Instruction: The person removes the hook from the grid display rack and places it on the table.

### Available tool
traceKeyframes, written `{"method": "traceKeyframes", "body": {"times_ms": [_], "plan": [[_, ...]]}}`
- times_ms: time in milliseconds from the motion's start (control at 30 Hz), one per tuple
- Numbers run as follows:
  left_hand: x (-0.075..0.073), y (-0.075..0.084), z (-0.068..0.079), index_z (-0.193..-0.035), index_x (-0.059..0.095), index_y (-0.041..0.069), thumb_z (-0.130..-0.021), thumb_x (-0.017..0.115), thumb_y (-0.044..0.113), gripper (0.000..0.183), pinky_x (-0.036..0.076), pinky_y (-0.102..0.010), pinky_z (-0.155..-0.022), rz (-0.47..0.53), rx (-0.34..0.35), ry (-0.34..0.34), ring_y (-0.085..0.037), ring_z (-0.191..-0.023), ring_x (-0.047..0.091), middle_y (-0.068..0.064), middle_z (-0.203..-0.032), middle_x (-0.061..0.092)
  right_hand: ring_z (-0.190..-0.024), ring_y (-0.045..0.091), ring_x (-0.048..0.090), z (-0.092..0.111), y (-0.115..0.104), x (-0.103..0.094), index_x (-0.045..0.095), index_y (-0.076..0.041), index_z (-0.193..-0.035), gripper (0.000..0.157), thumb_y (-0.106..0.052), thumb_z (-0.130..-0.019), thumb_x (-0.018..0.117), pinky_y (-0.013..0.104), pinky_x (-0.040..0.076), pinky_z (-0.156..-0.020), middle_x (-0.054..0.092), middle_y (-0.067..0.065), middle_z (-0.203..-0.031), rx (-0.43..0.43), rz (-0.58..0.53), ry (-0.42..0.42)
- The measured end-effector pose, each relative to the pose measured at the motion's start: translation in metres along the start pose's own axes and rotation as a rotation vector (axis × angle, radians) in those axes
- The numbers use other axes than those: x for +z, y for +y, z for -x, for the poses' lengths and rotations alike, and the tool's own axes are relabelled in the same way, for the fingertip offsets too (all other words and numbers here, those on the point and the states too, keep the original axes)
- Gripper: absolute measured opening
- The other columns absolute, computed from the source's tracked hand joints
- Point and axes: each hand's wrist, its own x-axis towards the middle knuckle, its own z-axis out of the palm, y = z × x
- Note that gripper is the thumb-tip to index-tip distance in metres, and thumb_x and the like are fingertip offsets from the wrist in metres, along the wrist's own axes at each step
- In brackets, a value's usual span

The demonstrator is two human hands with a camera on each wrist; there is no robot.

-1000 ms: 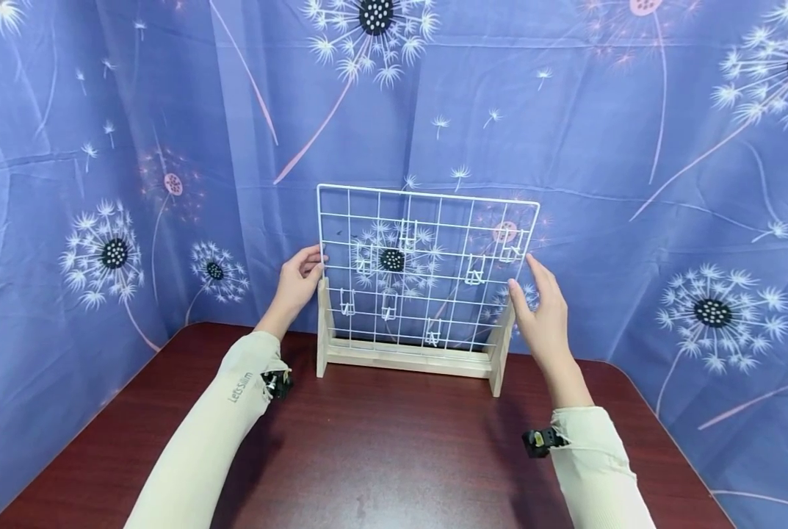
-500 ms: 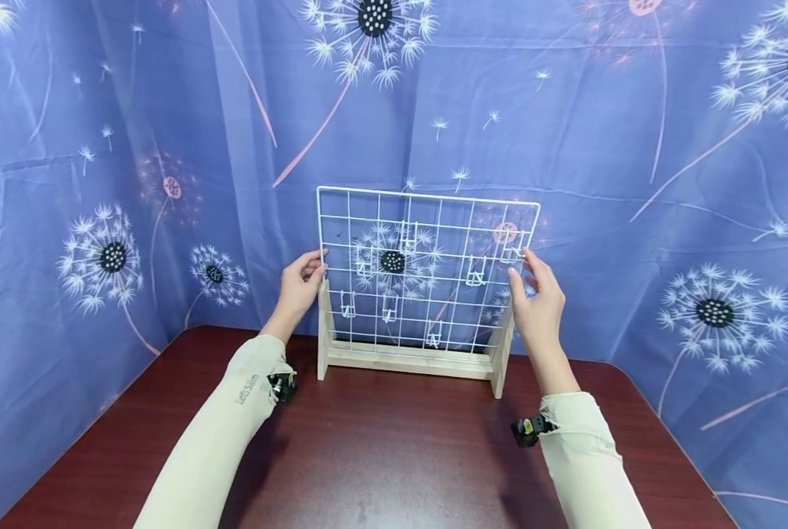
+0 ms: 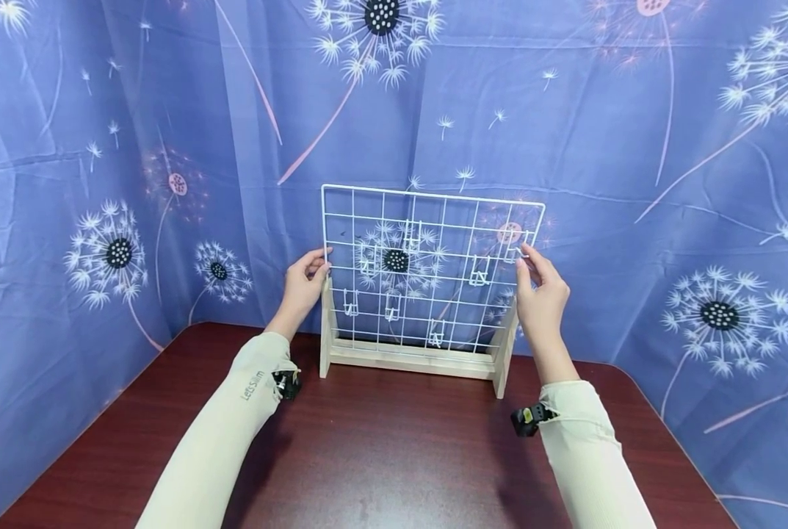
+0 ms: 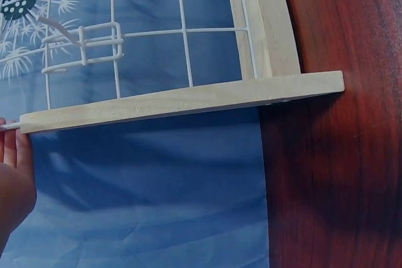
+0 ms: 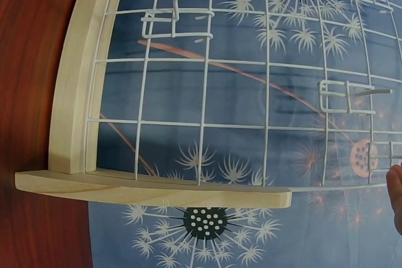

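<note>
A white wire grid panel [image 3: 433,195] stands upright in a pale wooden stand [image 3: 413,362]. Its left edge is pinched by my left hand [image 3: 301,290], just above the stand's side post. At the opposite edge, my right hand [image 3: 543,301] has thumb and forefinger together at the upper right wire hook [image 3: 512,254], pinching it. The fingertips partly cover that hook. In the right wrist view, only a bit of the fingers [image 5: 396,189] shows beside the hook. The left wrist view catches the left hand's fingers [image 4: 22,155] at the post's top end.
Several other white wire hooks hang on the grid, such as the middle right hook [image 3: 479,277] and the lowest hook [image 3: 436,338]. The stand rests near the back of a dark red wooden table [image 3: 380,448]. A blue dandelion-print curtain [image 3: 598,242] hangs close behind.
My right hand has moved from outside the grid's right edge inward to the upper right hook, its thumb and forefinger drawing together. The left hand keeps its place on the left edge.
</note>
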Motion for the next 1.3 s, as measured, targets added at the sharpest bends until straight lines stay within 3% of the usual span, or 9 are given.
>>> {"method": "traceKeyframes", "body": {"times_ms": [433, 600, 1067, 1200, 1300], "plan": [[0.0, 0.0, 0.002, -0.12, 0.066, 0.004, -0.092, 0.061, 0.002, 0.028, 0.04, -0.015, -0.062, -0.041, 0.0, 0.016, -0.021, -0.082, 0.06, -0.019, -0.094, 0.067, -0.096, 0.024, 0.067, -0.006, 0.003, 0.003, 0.07, 0.001, -0.113, 0.022, -0.004, -0.093, 0.061, 0.011, 0.048, -0.083, 0.07, 0.016, -0.109, -0.013, -0.002, 0.033], [0.001, 0.0, 0.001, -0.12, 0.066, 0.004, -0.092, 0.061, 0.002, 0.028, 0.039, -0.015, -0.062, -0.043, 0.004, 0.017, -0.025, -0.083, 0.061, -0.019, -0.094, 0.067, -0.092, 0.01, 0.067, -0.006, 0.004, 0.002, 0.072, -0.002, -0.11, 0.02, -0.007, -0.092, 0.063, 0.008, 0.047, -0.077, 0.071, 0.014, -0.107, -0.003, -0.012, 0.044], [0.002, -0.002, 0.0, -0.119, 0.067, 0.004, -0.092, 0.062, 0.002, 0.028, 0.043, -0.014, -0.062, -0.038, 0.009, 0.022, -0.02, -0.083, 0.061, -0.018, -0.094, 0.067, -0.084, -0.013, 0.06, -0.016, -0.001, -0.001, 0.074, 0.0, -0.105, 0.018, -0.008, -0.09, 0.067, 0.007, 0.048, -0.074, 0.071, 0.017, -0.102, -0.032, -0.042, 0.081], [0.001, -0.001, 0.0, -0.12, 0.067, 0.003, -0.092, 0.061, 0.001, 0.028, 0.043, -0.014, -0.063, -0.014, 0.006, 0.012, -0.016, -0.081, 0.058, -0.019, -0.094, 0.065, -0.085, -0.014, 0.059, -0.017, -0.004, -0.003, 0.073, -0.001, -0.106, 0.019, -0.008, -0.09, 0.066, 0.008, 0.048, -0.075, 0.071, 0.017, -0.103, -0.051, -0.069, 0.078], [0.001, -0.001, -0.001, -0.12, 0.067, 0.004, -0.093, 0.061, 0.003, 0.028, 0.044, -0.014, -0.064, -0.016, -0.007, 0.0, -0.018, -0.083, 0.059, -0.018, -0.095, 0.065, -0.087, -0.011, 0.061, -0.014, -0.019, -0.008, 0.072, 0.002, -0.106, 0.018, -0.004, -0.091, 0.064, 0.009, 0.049, -0.077, 0.07, 0.019, -0.103, -0.05, -0.078, 0.072]]}}
